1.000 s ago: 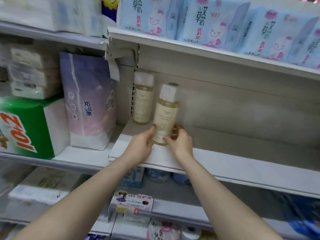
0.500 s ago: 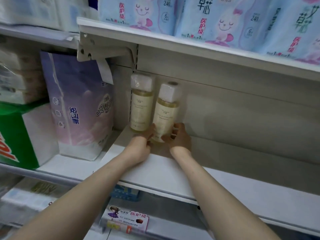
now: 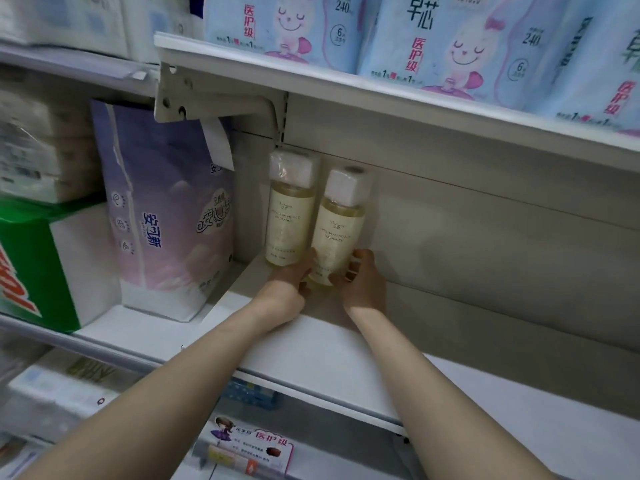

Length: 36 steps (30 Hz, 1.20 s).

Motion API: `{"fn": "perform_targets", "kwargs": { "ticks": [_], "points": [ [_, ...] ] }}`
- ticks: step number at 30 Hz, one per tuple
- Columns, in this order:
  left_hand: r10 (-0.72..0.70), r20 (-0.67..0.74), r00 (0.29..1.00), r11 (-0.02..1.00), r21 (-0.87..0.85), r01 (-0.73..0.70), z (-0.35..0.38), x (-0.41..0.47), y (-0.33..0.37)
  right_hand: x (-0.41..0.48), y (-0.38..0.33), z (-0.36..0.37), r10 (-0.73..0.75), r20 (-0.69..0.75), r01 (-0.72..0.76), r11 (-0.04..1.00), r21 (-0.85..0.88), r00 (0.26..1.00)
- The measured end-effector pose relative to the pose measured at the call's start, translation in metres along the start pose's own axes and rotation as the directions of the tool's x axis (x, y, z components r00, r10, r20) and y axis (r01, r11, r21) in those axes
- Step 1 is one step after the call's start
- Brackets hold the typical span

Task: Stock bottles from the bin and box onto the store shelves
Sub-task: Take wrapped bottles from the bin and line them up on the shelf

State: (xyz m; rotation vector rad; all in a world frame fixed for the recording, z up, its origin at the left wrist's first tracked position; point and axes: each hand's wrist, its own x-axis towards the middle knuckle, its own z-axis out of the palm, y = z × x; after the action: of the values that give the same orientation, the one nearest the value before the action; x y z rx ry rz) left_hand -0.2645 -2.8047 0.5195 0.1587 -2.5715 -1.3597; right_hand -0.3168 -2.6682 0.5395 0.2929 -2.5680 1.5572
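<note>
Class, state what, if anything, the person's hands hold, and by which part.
The right-hand bottle, gripped near its base: the left hand on its left side, the right hand on its right.

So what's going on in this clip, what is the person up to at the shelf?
A person is stocking a store shelf. Their left hand and right hand both grip the base of a pale yellow bottle, upright at the back of the shelf, right beside a matching bottle standing in the corner. Fingers hide the gripped bottle's bottom, so whether it is fully set down is unclear. The shelf to its right is bare.
</note>
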Motion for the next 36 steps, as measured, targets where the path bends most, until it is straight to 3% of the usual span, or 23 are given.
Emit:
{"fn": "perform_targets", "kwargs": {
  "ticks": [10, 19, 31, 36],
  "points": [
    [0.039, -0.026, 0.999, 0.998, -0.058, -0.040, -0.008, -0.025, 0.009, -0.031, -0.016, -0.005, 0.054, 0.000, -0.054, 0.998, 0.033, 0.999],
    [0.273, -0.182, 0.945, 0.959, -0.031, -0.283, -0.037, -0.095, 0.021, -0.113, -0.041, -0.014, -0.065, -0.044, 0.067, 0.997, 0.048, 0.997],
    [0.240, -0.248, 0.938, 0.950, -0.138, -0.280, -0.083, -0.219, -0.027, -0.243, -0.061, 0.030, -0.142, -0.062, 0.151, 0.974, 0.171, 0.988],
    [0.201, -0.245, 0.948, 0.965, -0.115, -0.235, -0.089, -0.261, -0.075, -0.291, -0.037, 0.067, -0.166, 0.023, 0.161, 0.978, 0.136, 0.986]
  ]
}}
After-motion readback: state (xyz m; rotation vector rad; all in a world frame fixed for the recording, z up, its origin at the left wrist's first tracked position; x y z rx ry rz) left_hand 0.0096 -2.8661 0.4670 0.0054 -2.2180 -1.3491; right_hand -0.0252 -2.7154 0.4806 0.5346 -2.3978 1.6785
